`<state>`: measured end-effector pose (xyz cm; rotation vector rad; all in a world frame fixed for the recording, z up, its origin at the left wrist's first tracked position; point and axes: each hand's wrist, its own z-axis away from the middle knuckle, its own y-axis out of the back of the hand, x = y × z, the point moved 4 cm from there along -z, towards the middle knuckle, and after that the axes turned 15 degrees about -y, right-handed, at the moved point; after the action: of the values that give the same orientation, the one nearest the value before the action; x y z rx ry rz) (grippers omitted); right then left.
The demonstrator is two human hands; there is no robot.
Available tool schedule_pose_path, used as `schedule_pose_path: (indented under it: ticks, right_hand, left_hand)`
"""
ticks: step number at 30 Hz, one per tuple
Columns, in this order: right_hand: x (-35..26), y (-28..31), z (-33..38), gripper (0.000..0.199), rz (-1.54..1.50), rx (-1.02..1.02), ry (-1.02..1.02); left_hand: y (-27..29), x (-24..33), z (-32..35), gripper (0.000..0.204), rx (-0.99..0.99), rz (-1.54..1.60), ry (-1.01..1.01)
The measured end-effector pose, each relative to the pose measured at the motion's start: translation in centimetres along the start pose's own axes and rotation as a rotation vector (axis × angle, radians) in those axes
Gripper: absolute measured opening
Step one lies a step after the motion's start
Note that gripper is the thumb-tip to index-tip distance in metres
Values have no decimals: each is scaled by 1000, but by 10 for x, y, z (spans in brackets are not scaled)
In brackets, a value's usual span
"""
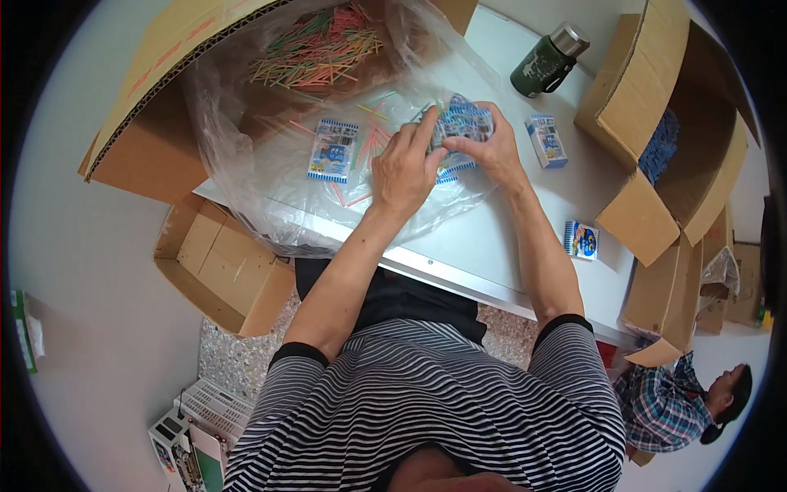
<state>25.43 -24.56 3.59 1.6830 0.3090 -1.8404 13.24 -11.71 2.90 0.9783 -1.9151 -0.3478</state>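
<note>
1. Blue-printed plastic shows on the packet (465, 125) that we grasp with both hands; it sits between our left and right fingers, its details blurred.
2. Our left hand (404, 168) has its fingers bent and only slightly parted, against the packet's left side.
3. Our right hand (495, 149) grips the right side, thumb along the near edge, fingers curled.
4. Left of our left fingers we see a flat blue-and-white packet (334, 151); farther off, beyond them, pink and green straws (324, 51); right of our right fingers, a small pack (547, 141).
</note>
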Motion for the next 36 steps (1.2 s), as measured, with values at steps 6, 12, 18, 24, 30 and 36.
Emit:
schedule_pose_path:
  ticks: [6,12,18,24,30,36]
  right_hand:
    - [6,9,29,67,-211,65,90]
    - [26,13,26,64,-156,-80,13]
    - [15,8,31,63,-129,-81,113]
    - [22,16,26,53,-276,-40,-10]
    - [30,24,23,35,-321,17,-11]
    - [34,25,20,30,-521,55,1]
  left_hand:
    - [0,6,5,90,267,223,-61]
    - [-9,-10,6,81,120,414,199]
    - [-8,3,1,50,134,314,-40]
    - [-9,4,-32,68,-67,224,-47]
    - [-3,12,-52,104,-12,155,-345]
    - [-7,11,-51,89,329,150,-526]
